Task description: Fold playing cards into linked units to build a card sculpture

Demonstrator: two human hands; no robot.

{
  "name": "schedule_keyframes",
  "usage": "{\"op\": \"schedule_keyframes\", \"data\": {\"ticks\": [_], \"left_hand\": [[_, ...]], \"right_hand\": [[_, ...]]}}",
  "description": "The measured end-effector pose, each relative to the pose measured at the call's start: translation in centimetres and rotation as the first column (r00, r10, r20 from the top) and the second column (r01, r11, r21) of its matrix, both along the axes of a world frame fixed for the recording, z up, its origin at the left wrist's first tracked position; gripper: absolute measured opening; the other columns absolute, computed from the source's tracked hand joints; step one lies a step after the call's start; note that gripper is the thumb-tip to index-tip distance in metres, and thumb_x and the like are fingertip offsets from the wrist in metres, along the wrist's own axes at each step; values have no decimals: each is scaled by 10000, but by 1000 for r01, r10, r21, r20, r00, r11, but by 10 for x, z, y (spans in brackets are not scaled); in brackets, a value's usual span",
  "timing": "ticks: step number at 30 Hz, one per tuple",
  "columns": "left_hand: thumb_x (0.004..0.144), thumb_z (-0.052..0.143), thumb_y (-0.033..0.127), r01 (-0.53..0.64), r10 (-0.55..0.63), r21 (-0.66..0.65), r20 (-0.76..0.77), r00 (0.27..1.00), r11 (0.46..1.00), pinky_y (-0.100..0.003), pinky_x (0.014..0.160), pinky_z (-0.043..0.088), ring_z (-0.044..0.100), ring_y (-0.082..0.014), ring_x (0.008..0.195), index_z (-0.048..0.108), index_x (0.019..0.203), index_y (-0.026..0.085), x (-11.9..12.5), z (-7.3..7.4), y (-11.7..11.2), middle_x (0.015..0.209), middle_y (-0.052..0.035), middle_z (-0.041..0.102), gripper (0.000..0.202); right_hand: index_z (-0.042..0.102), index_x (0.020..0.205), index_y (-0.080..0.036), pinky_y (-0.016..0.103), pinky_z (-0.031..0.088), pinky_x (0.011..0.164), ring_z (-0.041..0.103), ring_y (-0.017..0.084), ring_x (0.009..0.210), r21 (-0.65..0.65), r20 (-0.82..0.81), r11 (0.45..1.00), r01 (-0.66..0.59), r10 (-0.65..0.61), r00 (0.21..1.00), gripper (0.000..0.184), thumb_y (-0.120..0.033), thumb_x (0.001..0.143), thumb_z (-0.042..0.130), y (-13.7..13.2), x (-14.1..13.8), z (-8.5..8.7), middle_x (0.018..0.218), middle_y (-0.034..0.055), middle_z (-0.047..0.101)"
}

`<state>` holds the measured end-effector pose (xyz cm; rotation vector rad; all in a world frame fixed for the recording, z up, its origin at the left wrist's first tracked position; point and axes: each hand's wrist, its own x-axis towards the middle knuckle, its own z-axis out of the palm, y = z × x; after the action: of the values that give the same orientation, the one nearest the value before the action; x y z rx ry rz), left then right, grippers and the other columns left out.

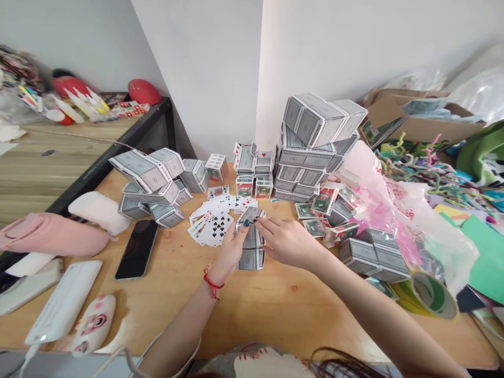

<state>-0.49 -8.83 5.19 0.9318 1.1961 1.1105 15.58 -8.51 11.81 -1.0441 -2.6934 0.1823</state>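
Note:
In the middle of the table stands a small block folded from grey-backed playing cards (251, 259). My left hand (233, 244) grips its left side, with the thumb on the upper edge. The fingers of my right hand (286, 237) press together against its top and right side, and part of the block is hidden behind them. Just beyond my left hand, loose playing cards (212, 227) lie fanned face up, an eight of spades on top.
Stacks of card blocks rise at the left (147, 173) and right (301, 157). Card boxes (325, 199), a plastic bag (409, 210) and a tape roll (429, 296) lie to the right. A phone (136, 249), power bank (65, 302) and mouse (94, 325) occupy the left.

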Motion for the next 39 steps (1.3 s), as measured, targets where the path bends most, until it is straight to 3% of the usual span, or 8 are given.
{"op": "schedule_keyframes", "data": {"ticks": [10, 16, 20, 23, 26, 30, 34, 39], "left_hand": [[769, 517, 439, 73, -68, 63, -74, 995, 995, -294, 716, 465, 568, -161, 786, 528, 949, 169, -2, 3, 0, 862, -35, 605, 325], [726, 601, 359, 16, 8, 148, -161, 987, 989, -366, 881, 417, 550, -200, 994, 379, 1112, 187, -4, -13, -7, 1069, -79, 567, 477], [748, 590, 325, -42, 77, 223, -150, 986, 974, -375, 947, 376, 479, -199, 1121, 186, 1239, 218, -1, -18, -13, 1237, -125, 455, 645], [775, 560, 328, -17, 72, 271, -196, 978, 962, -371, 996, 330, 392, -207, 1211, 153, 1292, 240, -1, -13, -13, 1337, -133, 345, 664], [792, 529, 346, 26, 50, 278, -264, 963, 960, -368, 1007, 315, 361, -212, 1232, 218, 1288, 242, -2, -8, -10, 1358, -116, 314, 594], [794, 520, 356, 19, 72, 273, -318, 945, 962, -361, 941, 368, 467, -207, 1113, 274, 1237, 215, -2, -10, -6, 1246, -114, 427, 526], [795, 512, 360, -41, 148, 286, -364, 919, 957, -349, 876, 397, 503, -213, 1036, 309, 1198, 197, 0, -16, -5, 1179, -118, 464, 480], [823, 457, 363, -40, 133, 277, -322, 937, 960, -333, 811, 427, 533, -200, 957, 269, 1209, 196, 2, -19, -6, 1148, -123, 469, 461]], "right_hand": [[550, 1037, -154, 361, 486, 672, 582, 274, 886, 19, -76, 999, 36, -34, 997, 300, -214, 743, 531, 0, -3, -10, 1034, 148, 610], [465, 1184, -203, 387, 470, 837, 539, 244, 1052, -96, -238, 994, 58, -79, 968, 440, -280, 760, 554, 4, 6, -24, 1197, 109, 542], [395, 1270, -255, 349, 508, 799, 565, 195, 1004, -296, -458, 953, 56, -193, 868, 538, -300, 763, 569, 7, 13, -44, 1238, 88, 496], [421, 1259, -261, 329, 522, 767, 565, 186, 998, -376, -565, 925, 54, -275, 777, 499, -299, 780, 552, 6, 9, -65, 1247, 92, 479], [378, 1299, -267, 426, 385, 969, 367, 223, 1237, -361, -617, 923, 135, -345, 707, 467, -298, 841, 465, 1, -4, -87, 1344, 88, 386], [240, 1365, -276, 460, 221, 1065, 196, 197, 1325, -396, -679, 902, 172, -414, 606, 457, -311, 912, 285, -9, -29, -110, 1439, 44, 238], [179, 1383, -261, 442, 179, 1083, 141, 179, 1339, -432, -709, 880, 198, -466, 530, 483, -361, 915, 245, -14, -47, -116, 1458, 28, 180], [151, 1387, -259, 450, 180, 1080, 142, 195, 1338, -427, -694, 872, 239, -485, 532, 543, -378, 891, 338, -17, -55, -109, 1456, 46, 182]]}}
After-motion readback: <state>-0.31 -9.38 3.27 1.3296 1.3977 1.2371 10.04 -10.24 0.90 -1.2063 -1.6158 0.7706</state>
